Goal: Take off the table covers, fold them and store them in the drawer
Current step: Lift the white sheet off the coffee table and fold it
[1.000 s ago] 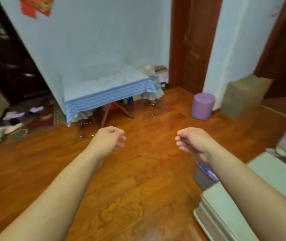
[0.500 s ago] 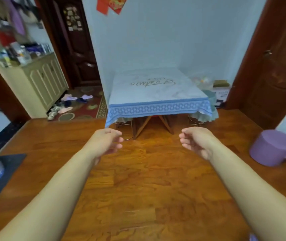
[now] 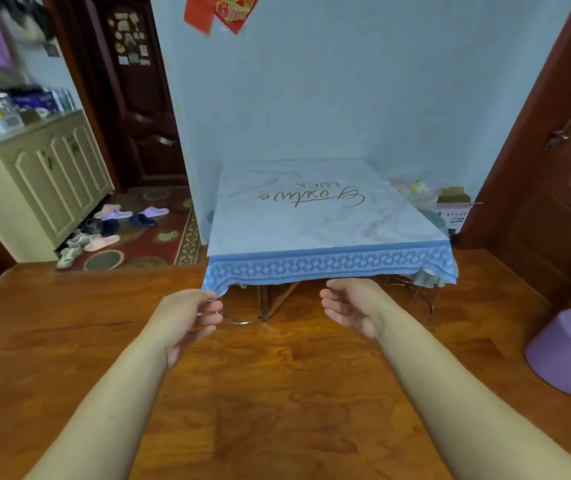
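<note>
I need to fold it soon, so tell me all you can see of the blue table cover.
The blue table cover lies flat over the table against the wall. Only its hanging front edge shows, a woven-looking band with a pale wavy pattern; a pale printed sheet lies on top. The near left corner droops. Neither the left hand nor the right hand grips it.
</note>
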